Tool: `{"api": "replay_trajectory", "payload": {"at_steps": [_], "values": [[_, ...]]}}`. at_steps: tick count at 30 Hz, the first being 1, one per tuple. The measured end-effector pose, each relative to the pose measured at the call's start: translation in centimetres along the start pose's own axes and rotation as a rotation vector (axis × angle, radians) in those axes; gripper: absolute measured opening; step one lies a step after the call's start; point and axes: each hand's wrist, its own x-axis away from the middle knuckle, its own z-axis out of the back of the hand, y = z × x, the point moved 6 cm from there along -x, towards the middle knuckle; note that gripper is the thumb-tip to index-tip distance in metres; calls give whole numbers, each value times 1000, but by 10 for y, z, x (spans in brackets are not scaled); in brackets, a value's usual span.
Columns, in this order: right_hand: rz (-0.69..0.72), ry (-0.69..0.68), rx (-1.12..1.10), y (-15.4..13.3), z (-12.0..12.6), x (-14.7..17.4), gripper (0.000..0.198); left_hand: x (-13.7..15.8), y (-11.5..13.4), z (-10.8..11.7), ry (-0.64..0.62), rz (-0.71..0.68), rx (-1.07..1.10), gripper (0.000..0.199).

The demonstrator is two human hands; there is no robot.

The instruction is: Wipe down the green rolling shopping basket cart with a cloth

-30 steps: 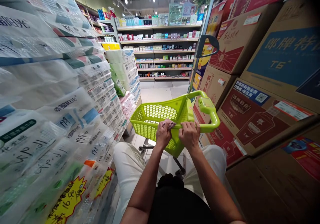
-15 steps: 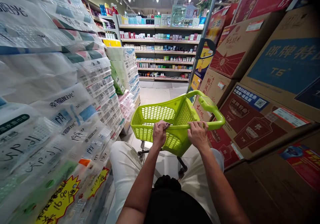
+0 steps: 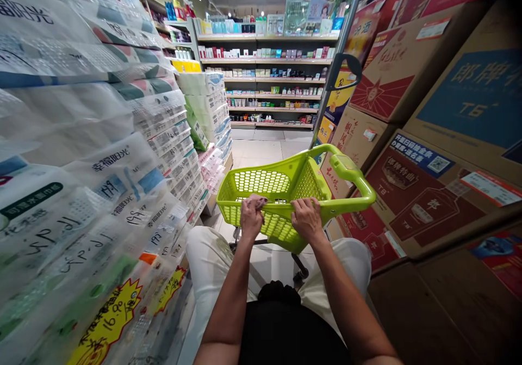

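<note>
A lime-green shopping cart [image 3: 261, 181] with a perforated basket stands close in front of my knees, side-on, its handle pointing right. My left hand [image 3: 252, 221] is closed at the near rim, holding a crumpled pinkish cloth [image 3: 256, 200] against it. Further right along the same rim, my right hand [image 3: 306, 218] is closed, its fingers hooked over the top edge. Between the hands a stretch of rim shows. No goods can be seen in the visible part of the basket.
Tall stacks of wrapped tissue packs [image 3: 159, 131] rise on the left. Cardboard boxes [image 3: 432, 191] are piled on the right, beside a metal pole with a dark loop handle [image 3: 346, 72]. Beyond the tiled floor [image 3: 256, 152], shelves [image 3: 267, 59] hold small packaged goods.
Both hands have shifted left along the cart's near rim, the cloth moving with my left hand. The surroundings and cart sit slightly further right in view.
</note>
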Motion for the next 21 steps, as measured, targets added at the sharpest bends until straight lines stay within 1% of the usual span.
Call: {"api": "replay_trajectory", "payload": {"at_steps": [2, 3, 4, 6, 7, 8, 11, 12, 13, 15, 16, 17, 20, 21], "values": [[14, -3, 6, -2, -3, 1, 27, -4, -14, 8, 101, 92, -14, 38], [11, -1, 11, -3, -4, 1, 27, -6, -18, 9, 124, 93, -9, 37], [0, 2, 18, -3, -4, 0, 26, -7, -19, 8, 120, 60, 5, 37], [-25, 3, 22, -6, -7, -1, 24, -7, -17, 2, 68, -41, 41, 39], [-26, -3, 18, -8, -9, -1, 24, -7, -18, -1, 54, -64, 54, 40], [-17, -11, 12, -11, -11, -2, 25, -7, -21, -1, 68, -51, 58, 41], [32, -36, -3, -20, -16, -2, 34, -10, -40, 9, 213, 86, 47, 38], [40, -37, -4, -21, -17, -1, 36, -12, -45, 12, 237, 94, 51, 37], [42, -35, -4, -21, -17, -1, 37, -15, -49, 15, 232, 67, 58, 37], [37, -28, -3, -21, -17, 0, 37, -22, -55, 18, 165, -28, 72, 40], [34, -23, -2, -20, -17, 0, 36, -25, -59, 22, 149, -47, 69, 41], [34, -20, -1, -20, -16, 0, 36, -29, -66, 27, 165, -27, 57, 40], [44, -12, -2, -22, -15, -1, 35, -38, -89, 48, 311, 152, -13, 34], [42, -9, -1, -23, -14, -1, 35, -40, -92, 51, 330, 167, -29, 33]]}}
